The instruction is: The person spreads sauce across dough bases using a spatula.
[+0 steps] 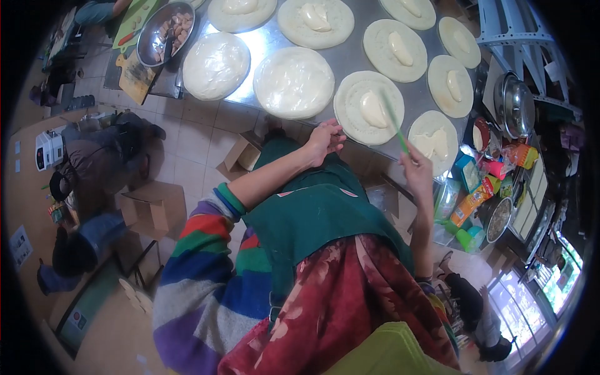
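Head view: right hand (417, 167) pinches a green tool (396, 128), its blurred end over the cream (372, 111) on a dough disc (352, 105) at the surface's (260, 39) near edge; contact unclear. Left hand (325, 141) beside that edge, fingers loosely curled, slightly spread. Metal bowl (150, 39) at the left edge.

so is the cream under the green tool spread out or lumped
Lumped, not spread: the cream sits as one mound, with matte dough showing around it.
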